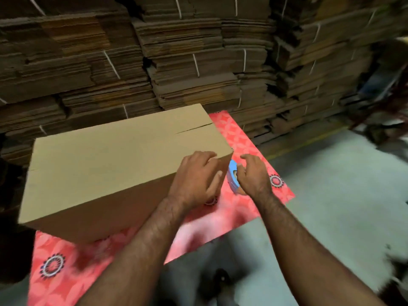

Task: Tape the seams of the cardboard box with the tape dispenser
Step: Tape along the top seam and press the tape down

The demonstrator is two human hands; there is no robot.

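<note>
A closed brown cardboard box [110,164] stands on a red patterned mat [245,138]. An unsealed seam gapes at the far right of its top. My left hand [196,180] lies flat over the box's near right corner, fingers spread across top and side. Just right of that corner my right hand [251,175] holds the blue tape dispenser [233,177], fingers curled over it. Most of the dispenser is hidden between my hands and the box's end face.
Tied bundles of flattened cardboard [176,62] are stacked high behind the box, forming a wall. Grey concrete floor [331,184] stretches to the right and in front. Blurred clutter sits at the far right edge. My foot [220,279] shows at the bottom.
</note>
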